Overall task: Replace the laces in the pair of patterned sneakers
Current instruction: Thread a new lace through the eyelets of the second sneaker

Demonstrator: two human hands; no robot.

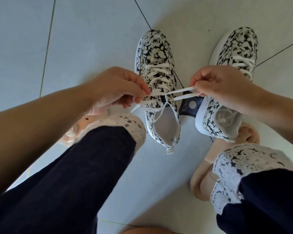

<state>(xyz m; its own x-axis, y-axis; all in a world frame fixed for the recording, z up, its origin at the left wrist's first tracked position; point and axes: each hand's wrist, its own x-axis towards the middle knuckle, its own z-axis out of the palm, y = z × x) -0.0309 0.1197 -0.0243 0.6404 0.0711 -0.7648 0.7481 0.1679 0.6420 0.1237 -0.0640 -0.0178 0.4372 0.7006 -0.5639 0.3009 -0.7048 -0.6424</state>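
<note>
Knotting looks the step: left hand (118, 86) and right hand (216, 81) each pinch a white lace (179, 91) loop over the middle patterned sneaker (157, 53); next, an even outward pull.

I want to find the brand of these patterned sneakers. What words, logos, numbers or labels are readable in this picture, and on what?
No text can be read anywhere.
Sneaker being laced: floral print only; its heel tab looks blank.
Other sneaker: print only.
White lace: plain.
Dark piece between the sneakers: a plain white dot, no letters.
</note>
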